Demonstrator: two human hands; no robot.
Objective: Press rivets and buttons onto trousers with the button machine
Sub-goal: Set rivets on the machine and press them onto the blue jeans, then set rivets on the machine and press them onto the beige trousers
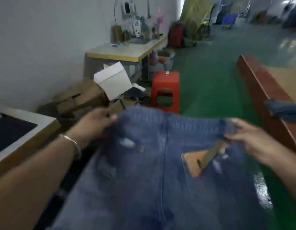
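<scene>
Both hands pinch the waistband of the blue trousers at centre frame, left hand and right hand gripping opposite ends; keep it taut and flat, no button machine in sight.

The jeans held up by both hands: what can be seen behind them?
Behind the jeans, a red stool stands on the green floor, with cardboard boxes to its left. The stool's feet and the floor below are hidden.

Single head-worn view, forward and down, close over the trousers
</scene>
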